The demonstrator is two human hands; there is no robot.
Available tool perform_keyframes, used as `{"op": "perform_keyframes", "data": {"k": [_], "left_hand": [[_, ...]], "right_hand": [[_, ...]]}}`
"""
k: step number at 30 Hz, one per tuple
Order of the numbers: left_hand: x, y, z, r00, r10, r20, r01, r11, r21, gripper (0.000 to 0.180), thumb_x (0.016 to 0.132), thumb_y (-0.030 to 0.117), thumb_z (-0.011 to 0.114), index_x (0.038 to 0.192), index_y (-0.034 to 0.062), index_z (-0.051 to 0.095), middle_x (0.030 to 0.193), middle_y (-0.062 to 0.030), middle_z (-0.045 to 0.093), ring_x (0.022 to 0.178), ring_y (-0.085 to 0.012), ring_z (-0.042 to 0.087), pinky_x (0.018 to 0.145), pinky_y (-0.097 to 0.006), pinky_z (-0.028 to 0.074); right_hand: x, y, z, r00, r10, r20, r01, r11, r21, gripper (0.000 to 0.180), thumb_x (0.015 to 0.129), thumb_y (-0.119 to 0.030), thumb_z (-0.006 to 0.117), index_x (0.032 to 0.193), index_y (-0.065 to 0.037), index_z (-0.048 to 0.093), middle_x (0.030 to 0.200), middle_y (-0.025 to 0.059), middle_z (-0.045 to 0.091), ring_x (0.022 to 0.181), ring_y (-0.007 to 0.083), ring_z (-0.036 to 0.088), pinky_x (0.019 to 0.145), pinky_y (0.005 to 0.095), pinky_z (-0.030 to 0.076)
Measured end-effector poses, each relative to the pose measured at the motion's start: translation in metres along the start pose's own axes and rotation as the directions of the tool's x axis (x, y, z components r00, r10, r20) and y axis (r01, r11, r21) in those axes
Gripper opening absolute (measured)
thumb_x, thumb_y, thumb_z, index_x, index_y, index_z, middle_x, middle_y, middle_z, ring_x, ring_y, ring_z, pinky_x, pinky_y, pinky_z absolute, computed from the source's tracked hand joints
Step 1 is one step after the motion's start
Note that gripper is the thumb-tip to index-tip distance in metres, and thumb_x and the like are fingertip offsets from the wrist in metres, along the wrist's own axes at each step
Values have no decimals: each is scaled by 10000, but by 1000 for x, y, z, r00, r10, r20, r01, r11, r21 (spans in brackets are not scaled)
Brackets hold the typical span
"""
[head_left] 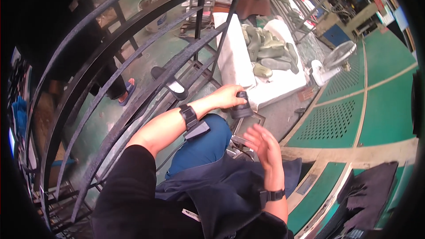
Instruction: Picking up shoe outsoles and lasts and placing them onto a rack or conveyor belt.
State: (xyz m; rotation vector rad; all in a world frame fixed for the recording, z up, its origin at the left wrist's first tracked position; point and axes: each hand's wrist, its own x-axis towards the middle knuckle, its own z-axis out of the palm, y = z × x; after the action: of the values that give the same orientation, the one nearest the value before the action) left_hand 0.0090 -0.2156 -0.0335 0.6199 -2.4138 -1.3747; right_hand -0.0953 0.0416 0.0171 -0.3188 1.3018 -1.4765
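Observation:
My left hand (228, 96) reaches forward over my knee and grips a dark, rounded shoe sole (241, 105) just in front of a white sack. My right hand (264, 146) hovers lower and nearer to me, fingers spread, palm facing left, holding nothing. Under both hands sits a small dark metal stand (248, 126). The open white sack (283, 86) holds several grey-green shoe soles (270, 51). Both wrists wear black bands.
A black curved metal rack (133, 62) fills the left side. Another person's legs and a blue sandal (126, 90) stand beyond it. A white fan (334, 59) lies right of the sack. A green perforated platform (354, 110) and dark cloth (369, 190) are at right.

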Motion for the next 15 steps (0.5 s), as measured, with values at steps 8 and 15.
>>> {"op": "perform_keyframes", "data": {"k": [8, 15], "left_hand": [[45, -104, -46, 870, -114, -480, 273, 922, 276, 407, 811, 157, 639, 1203, 49, 650, 1205, -174, 648, 1146, -361, 610, 991, -453, 489], [-3, -68, -29, 985, -129, -115, 111, 982, -151, 431, 906, 134, 638, 1302, -35, 603, 1129, -161, 711, 1074, -249, 682, 961, -340, 518]], "right_hand": [[-35, 9, -55, 987, 110, -116, -111, 994, -5, 378, 1032, -198, 518, 1309, 55, 566, 1118, 211, 696, 982, 319, 719, 857, 421, 596], [-21, 10, -39, 987, 156, -50, -157, 987, -33, 354, 1028, -187, 526, 1291, 43, 579, 1084, 187, 699, 937, 294, 721, 840, 395, 594]]}}
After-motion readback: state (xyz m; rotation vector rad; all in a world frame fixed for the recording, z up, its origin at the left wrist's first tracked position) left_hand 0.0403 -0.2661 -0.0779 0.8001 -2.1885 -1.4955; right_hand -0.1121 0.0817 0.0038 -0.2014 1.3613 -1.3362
